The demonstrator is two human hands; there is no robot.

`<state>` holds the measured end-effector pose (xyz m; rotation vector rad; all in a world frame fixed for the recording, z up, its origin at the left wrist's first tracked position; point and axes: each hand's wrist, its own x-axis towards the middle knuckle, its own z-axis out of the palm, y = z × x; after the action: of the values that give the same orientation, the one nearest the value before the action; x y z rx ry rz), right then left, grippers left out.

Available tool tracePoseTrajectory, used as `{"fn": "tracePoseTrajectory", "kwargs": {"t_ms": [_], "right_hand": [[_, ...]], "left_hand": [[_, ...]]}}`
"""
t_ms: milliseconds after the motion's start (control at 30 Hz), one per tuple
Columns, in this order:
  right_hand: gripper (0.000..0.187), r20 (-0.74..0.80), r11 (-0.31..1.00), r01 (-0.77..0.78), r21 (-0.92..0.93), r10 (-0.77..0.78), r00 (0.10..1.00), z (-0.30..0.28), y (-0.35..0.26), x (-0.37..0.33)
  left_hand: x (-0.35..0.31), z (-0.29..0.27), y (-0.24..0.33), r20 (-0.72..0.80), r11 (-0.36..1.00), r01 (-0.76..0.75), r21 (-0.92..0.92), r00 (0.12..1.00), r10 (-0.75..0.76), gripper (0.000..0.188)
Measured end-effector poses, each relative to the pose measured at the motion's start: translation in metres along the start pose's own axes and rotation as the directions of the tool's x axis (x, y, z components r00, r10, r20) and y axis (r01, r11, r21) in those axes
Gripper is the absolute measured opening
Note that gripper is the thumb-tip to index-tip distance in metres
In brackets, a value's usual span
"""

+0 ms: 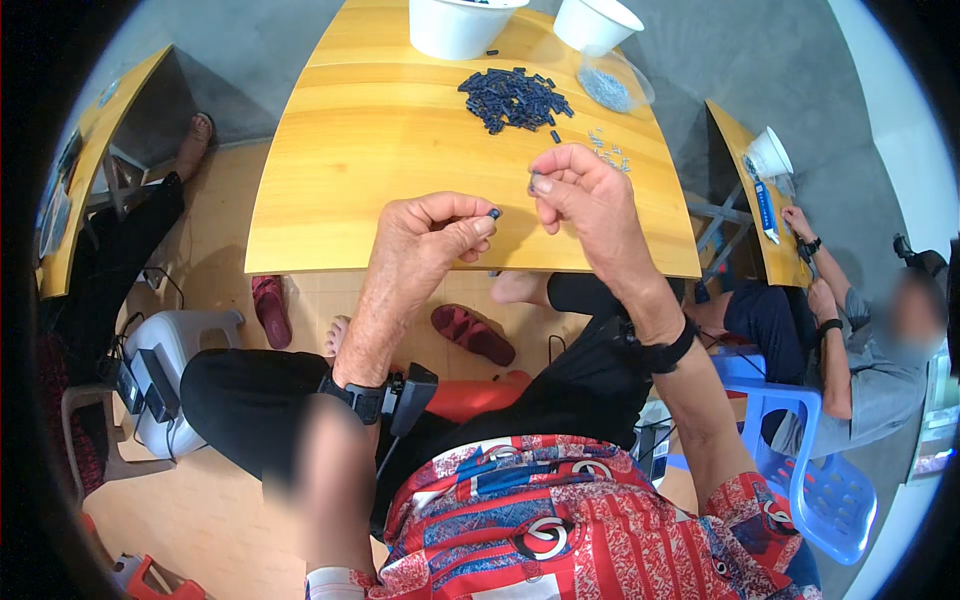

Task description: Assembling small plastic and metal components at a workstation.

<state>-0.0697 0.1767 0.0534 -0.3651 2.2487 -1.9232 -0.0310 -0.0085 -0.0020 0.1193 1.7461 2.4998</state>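
My left hand [425, 240] is closed in a pinch over the near part of the table. Between its thumb and forefinger shows the end of a small dark blue piece [494, 213], like those in the pile. To its right and slightly farther off, my right hand [590, 200] also pinches, thumb against forefinger. Whatever sits in that pinch is too small to make out. Beyond the hands lies a pile of small dark blue oblong pieces [512, 100], with one loose piece [555, 136] beside it. Several tiny silvery metal parts [608, 150] are scattered beyond my right hand.
A clear plastic bag [606, 88] of small metal parts lies at the far right of the wooden table [340, 180]. Two white tubs [455, 32] stand at the back. At another table on the right sits a person [870, 350] on a blue plastic chair [835, 500].
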Motion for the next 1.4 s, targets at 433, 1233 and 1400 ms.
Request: {"fn": "tracePoseTrajectory", "kwargs": {"t_ms": [433,1233,1400], "right_hand": [[0.011,0.008,0.985,0.169,-0.044,-0.168,0.986,0.024,0.004,-0.013],[0.005,0.042,0.881,0.288,-0.374,-0.294,0.955,0.030,-0.012,-0.009],[0.007,0.053,0.889,0.294,-0.351,-0.294,0.954,0.028,-0.010,-0.008]], "left_hand": [[-0.005,0.005,0.009,-0.010,1.000,-0.027,-0.010,1.000,0.027,0.012],[-0.004,0.006,0.008,-0.060,0.997,-0.058,0.051,0.996,0.061,0.011],[-0.003,0.006,0.007,-0.091,0.998,-0.054,0.019,0.994,0.055,0.010]]}}
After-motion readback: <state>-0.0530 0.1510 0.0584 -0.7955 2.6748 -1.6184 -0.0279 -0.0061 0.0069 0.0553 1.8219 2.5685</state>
